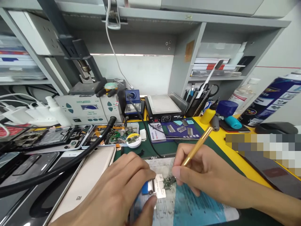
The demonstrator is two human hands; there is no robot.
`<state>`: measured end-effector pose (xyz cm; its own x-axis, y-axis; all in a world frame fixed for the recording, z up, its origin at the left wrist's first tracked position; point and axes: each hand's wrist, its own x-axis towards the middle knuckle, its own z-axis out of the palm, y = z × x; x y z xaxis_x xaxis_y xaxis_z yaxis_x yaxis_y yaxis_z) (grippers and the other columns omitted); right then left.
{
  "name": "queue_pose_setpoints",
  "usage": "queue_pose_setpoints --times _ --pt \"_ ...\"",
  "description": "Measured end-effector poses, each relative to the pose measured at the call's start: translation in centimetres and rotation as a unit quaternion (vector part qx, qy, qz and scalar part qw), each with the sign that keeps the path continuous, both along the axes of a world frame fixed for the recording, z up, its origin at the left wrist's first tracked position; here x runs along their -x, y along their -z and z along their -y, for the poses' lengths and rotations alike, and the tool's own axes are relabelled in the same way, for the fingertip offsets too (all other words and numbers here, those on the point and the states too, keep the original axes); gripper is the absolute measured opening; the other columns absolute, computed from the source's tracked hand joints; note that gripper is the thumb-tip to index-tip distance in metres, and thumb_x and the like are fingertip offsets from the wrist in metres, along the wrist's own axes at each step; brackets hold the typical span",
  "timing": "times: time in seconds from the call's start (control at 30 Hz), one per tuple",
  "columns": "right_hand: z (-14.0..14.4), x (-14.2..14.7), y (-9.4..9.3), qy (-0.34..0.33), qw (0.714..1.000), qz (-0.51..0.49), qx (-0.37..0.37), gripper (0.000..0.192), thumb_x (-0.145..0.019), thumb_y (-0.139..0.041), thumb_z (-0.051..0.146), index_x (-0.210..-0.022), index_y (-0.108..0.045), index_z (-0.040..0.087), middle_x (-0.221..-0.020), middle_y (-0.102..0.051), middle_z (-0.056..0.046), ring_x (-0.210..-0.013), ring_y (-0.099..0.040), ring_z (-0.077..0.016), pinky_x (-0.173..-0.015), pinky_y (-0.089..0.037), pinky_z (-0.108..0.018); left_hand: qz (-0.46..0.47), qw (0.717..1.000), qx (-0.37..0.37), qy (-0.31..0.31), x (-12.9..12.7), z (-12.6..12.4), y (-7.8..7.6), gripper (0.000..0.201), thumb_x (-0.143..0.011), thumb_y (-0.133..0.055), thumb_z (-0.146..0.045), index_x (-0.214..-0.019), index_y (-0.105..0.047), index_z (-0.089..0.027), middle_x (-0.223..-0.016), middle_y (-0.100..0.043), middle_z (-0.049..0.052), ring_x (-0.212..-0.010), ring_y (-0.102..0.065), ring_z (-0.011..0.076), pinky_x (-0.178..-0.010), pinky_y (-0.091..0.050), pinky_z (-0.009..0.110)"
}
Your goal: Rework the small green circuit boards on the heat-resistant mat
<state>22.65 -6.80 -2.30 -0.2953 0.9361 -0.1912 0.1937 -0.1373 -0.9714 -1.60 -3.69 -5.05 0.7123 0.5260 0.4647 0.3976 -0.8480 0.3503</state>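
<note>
Here, working over the worktop (217, 138), on a stained sheet (199, 211): closing the right hand (199, 169) around a gold tool (198, 146) and, apart from it, the left hand (124, 182) on a blue holder (146, 188), having, beside a silver plate (161, 189), a green board (168, 183) between them.

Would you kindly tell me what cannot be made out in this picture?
Head view: lower end of the gold tool, hidden by the right hand.
Head view: much of the blue piece, hidden by the left hand.
Head view: parts on the green circuit board, too small.
Head view: right side of the spray can, cut off by the edge.
</note>
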Motion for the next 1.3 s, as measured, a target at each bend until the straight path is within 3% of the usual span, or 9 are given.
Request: queue_pose_setpoints --times 0.33,0.53,0.73,0.97,1.3 --pt "0.3 -0.1 0.4 -0.011 0.999 -0.002 0.053 0.022 -0.086 -0.078 0.029 -0.080 -0.057 0.023 -0.055 -0.040 0.009 -0.048 -0.031 -0.0091 -0.043 -0.023 -0.021 0.018 0.999 -0.042 -0.002 0.1 0.2 1.1 0.011 -0.090 -0.057 -0.018 -0.098 -0.064 -0.022 -0.090 -0.066 0.004 -0.084 -0.060 0.0210 -0.074 -0.056 0.033" --pt "0.6 -0.1 0.3 0.002 0.998 0.033 0.058 0.021 -0.087 -0.078 0.029 -0.082 -0.059 0.023 -0.057 -0.042 0.008 -0.049 -0.031 -0.0091 -0.044 -0.023 -0.022 0.051 0.998 -0.028 0.009 0.1 0.1 1.3 0.016 -0.089 -0.056 -0.010 -0.097 -0.062 -0.022 -0.092 -0.065 0.001 -0.088 -0.058 0.0193 -0.080 -0.053 0.032" --pt "0.4 0.1 0.3 0.006 0.998 0.049 0.048 0.021 -0.087 -0.079 0.033 -0.084 -0.060 0.024 -0.062 -0.047 0.007 -0.050 -0.033 -0.0093 -0.045 -0.025 -0.022 0.047 0.998 -0.037 0.023 -0.1 0.0 1.3 0.008 -0.090 -0.056 -0.012 -0.087 -0.056 -0.019 -0.087 -0.063 0.002 -0.081 -0.054 0.0199 -0.069 -0.051 0.034" --pt "0.8 0.3 -0.2 -0.009 0.997 0.065 0.047 0.024 -0.086 -0.079 0.036 -0.082 -0.060 0.024 -0.058 -0.041 0.008 -0.049 -0.031 -0.0095 -0.044 -0.023 -0.023 0.041 0.999 -0.022 0.002 -0.2 0.4 1.2 0.010 -0.093 -0.054 -0.013 -0.084 -0.054 -0.019 -0.086 -0.061 0.003 -0.084 -0.053 0.0217 -0.073 -0.050 0.039" --pt "0.6 0.3 -0.1 -0.014 0.996 0.086 0.030 0.024 -0.089 -0.076 0.041 -0.083 -0.061 0.024 -0.058 -0.041 0.007 -0.050 -0.031 -0.0103 -0.045 -0.023 -0.024 0.047 0.999 -0.024 0.014 -0.6 0.1 1.4 0.010 -0.089 -0.057 -0.014 -0.080 -0.055 -0.017 -0.084 -0.060 0.004 -0.079 -0.050 0.0210 -0.064 -0.047 0.037"
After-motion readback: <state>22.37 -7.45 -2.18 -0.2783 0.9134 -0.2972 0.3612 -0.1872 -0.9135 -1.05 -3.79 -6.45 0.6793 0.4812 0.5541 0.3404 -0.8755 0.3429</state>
